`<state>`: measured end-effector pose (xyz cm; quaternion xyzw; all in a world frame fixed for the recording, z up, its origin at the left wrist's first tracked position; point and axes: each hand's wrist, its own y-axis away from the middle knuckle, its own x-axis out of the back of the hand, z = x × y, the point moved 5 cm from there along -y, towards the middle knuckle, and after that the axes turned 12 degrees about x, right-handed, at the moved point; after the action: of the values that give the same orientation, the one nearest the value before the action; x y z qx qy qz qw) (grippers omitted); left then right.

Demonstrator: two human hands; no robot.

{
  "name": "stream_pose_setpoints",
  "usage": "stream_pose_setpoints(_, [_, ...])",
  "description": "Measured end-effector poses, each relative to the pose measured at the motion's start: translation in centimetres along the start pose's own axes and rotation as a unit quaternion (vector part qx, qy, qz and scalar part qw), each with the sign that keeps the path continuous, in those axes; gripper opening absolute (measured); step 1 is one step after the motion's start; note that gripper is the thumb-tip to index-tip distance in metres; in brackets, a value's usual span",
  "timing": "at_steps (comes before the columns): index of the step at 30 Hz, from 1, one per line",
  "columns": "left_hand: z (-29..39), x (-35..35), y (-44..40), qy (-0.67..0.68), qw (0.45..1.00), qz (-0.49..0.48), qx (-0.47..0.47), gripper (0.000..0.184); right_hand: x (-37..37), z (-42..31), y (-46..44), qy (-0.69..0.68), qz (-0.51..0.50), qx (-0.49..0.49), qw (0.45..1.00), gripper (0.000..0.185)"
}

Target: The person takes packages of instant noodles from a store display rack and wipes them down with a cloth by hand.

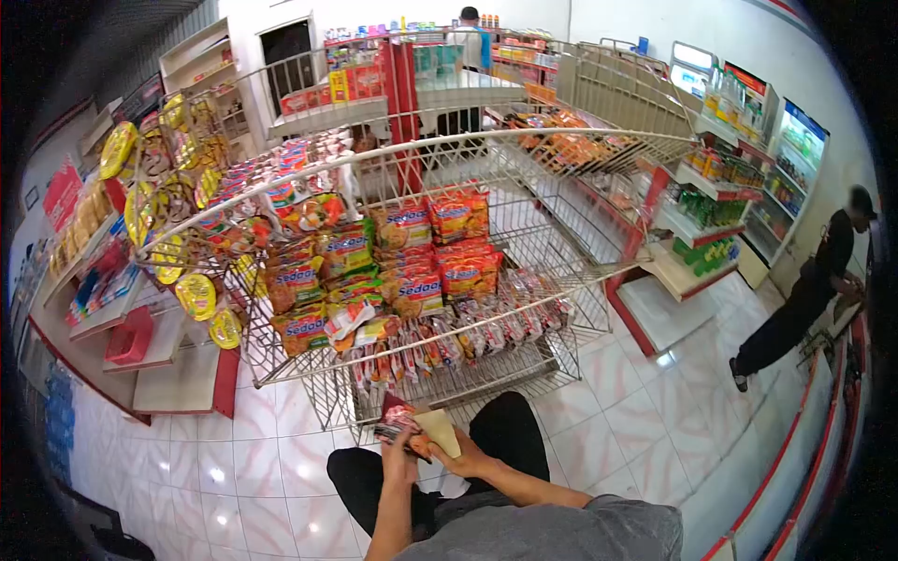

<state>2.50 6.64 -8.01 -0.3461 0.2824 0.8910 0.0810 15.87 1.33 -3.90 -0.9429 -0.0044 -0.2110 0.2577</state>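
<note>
Low in front of my body, my left hand (399, 456) is closed on a dark red snack packet (397, 417). Beside it, my right hand (465, 458) holds a cream-coloured cloth or card (438, 431) against the packet; which of the two it is, I cannot tell. Just beyond my hands stands a wire rack (468, 372). Its lower basket holds small clear-and-red packets (449, 341) in a row, with stacked orange and green noodle packs (416, 292) behind them. More white and red packs (313, 178) fill the upper left part.
Yellow round packs (196, 296) hang at the rack's left. Shelves with a red edge (227, 379) stand on the left, a drinks shelf (703, 220) on the right. One person (823, 271) stands at the far right, another person (470, 42) at the back.
</note>
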Motion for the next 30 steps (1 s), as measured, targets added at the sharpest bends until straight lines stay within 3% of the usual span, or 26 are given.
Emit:
stream_pose_setpoints(3, [0.4,0.5,0.6,0.034,0.999,-0.006,-0.004,0.026,0.5,1.2,0.4,-0.017,0.047,-0.013,0.999,0.030])
stream_pose_setpoints(5, [0.5,0.4,1.1,0.039,0.999,0.001,-0.005,0.027,-0.1,4.5,1.6,-0.072,0.032,-0.184,0.980,0.038])
stream_pose_setpoints(6, [0.4,0.1,1.3,0.051,0.998,-0.020,0.039,0.029,-0.3,5.6,2.0,-0.099,0.023,-0.265,0.959,0.043])
stream_pose_setpoints(9, [-0.2,-0.6,1.9,-0.073,0.996,-0.021,0.051,0.035,0.3,6.6,2.0,-0.225,0.084,-0.252,0.938,0.054])
stream_pose_setpoints(10, [-0.9,-0.4,1.6,-0.135,0.988,-0.038,0.070,0.042,0.1,6.9,1.9,-0.267,0.113,-0.255,0.922,0.047])
stream_pose_setpoints(13, [-3.1,-0.2,0.9,-0.266,0.959,-0.026,0.098,0.047,0.6,6.1,1.5,-0.271,0.112,-0.299,0.908,0.048])
stream_pose_setpoints(14, [-3.0,-1.3,1.5,-0.249,0.963,-0.050,0.084,0.049,1.3,4.7,0.8,-0.272,0.142,-0.255,0.917,0.047])
stream_pose_setpoints(17, [-2.3,-2.7,2.0,-0.226,0.971,-0.017,0.077,0.048,1.4,5.6,1.2,-0.239,0.146,-0.309,0.909,0.046])
stream_pose_setpoints(21, [-2.4,-2.1,1.2,-0.215,0.973,-0.033,0.071,0.052,1.5,4.6,0.6,-0.215,0.138,-0.234,0.938,0.043])
stream_pose_setpoints(24, [-1.8,-2.5,2.1,-0.220,0.971,-0.039,0.088,0.039,1.1,4.4,0.4,-0.175,0.104,-0.223,0.953,0.037])
stream_pose_setpoints(28, [-1.7,-2.1,2.3,-0.374,0.924,-0.041,0.068,0.045,2.0,3.6,0.0,-0.129,0.122,-0.194,0.965,0.026])
stream_pose_setpoints(30, [-1.9,-2.3,2.7,-0.426,0.898,-0.068,0.091,0.043,2.1,5.0,0.4,-0.125,0.125,-0.240,0.955,0.024])
